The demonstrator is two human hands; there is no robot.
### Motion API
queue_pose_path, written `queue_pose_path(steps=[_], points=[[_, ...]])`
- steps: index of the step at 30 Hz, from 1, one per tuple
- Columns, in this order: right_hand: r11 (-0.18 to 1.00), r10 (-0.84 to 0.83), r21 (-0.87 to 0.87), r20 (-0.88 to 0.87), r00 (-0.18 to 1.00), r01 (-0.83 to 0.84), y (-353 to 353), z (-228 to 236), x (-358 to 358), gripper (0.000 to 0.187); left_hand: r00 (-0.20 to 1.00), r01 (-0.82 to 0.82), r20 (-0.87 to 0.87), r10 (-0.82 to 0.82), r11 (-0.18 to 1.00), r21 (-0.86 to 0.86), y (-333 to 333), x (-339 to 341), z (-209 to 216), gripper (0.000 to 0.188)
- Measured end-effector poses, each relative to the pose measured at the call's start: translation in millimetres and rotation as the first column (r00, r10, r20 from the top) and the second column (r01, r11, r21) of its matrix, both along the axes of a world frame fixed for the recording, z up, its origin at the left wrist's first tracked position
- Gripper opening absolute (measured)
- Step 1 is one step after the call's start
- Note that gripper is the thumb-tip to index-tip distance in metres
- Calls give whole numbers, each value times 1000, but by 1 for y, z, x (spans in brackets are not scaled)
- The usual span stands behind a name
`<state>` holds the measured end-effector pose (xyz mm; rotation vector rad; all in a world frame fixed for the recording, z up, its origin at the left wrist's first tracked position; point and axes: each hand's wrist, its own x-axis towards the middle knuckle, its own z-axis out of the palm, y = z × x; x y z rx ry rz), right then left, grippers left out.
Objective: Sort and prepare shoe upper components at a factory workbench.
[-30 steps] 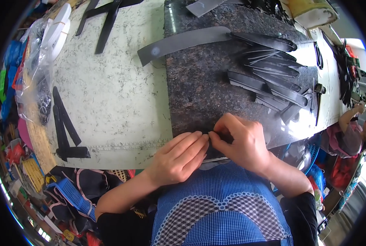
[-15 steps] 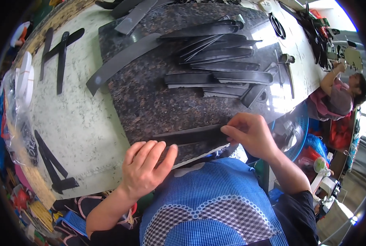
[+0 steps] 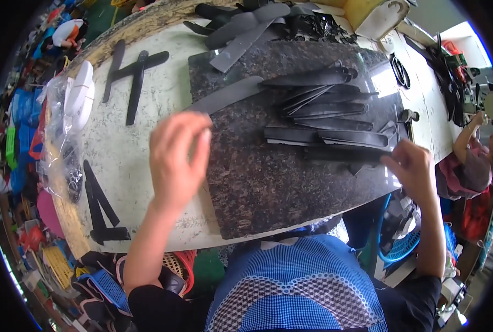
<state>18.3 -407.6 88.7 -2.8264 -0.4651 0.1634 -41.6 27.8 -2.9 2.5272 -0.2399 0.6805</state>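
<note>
My right hand [image 3: 415,169] pinches the right end of a black strip [image 3: 340,155], which looks like leather and lies at the near side of a pile of folded black strips [image 3: 335,110]. My left hand [image 3: 177,157], slightly blurred, hovers over the left part of the table with thumb and fingers apart and nothing visible in it. Its fingertips are close to the end of a long flat grey-black strip [image 3: 230,97]; whether they touch it I cannot tell. The pile rests on a dark speckled stone slab [image 3: 268,188].
The slab lies on a pale worktable [image 3: 147,144]. Black strips [image 3: 137,88] and more black pieces [image 3: 100,210] sit at the left, beside wrapped white pieces [image 3: 79,97]. A hammer [image 3: 408,117] lies right; a blue basket [image 3: 404,243] stands below the edge. A co-worker [image 3: 467,166] is at right.
My right hand has carried the strip from the slab's near edge up to the pile. My left hand has left the strip and moved up and left towards the long flat strip. The view has shifted.
</note>
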Motion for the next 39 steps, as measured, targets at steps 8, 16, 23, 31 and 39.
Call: queue_pose_path(steps=[8, 16, 23, 31, 39], points=[[912, 261, 271, 198, 945, -308, 90, -16, 78, 12, 967, -140, -239, 83, 963, -232, 31, 18, 12, 19], [822, 478, 162, 326, 816, -546, 144, -80, 129, 16, 680, -260, -448, -581, 381, -887, -58, -63, 41, 54], [750, 521, 182, 429, 738, -636, 144, -71, 124, 20, 974, 85, -212, -76, 996, 36, -83, -81, 3, 42], [798, 437, 603, -583, 685, 4, 128, 26, 24, 10, 988, 143, -69, -136, 984, 105, -51, -146, -18, 35], [660, 740, 553, -364, 565, -509, 184, -55, -12, 9, 990, 127, -68, -123, 991, 49, -55, -150, -32, 32]])
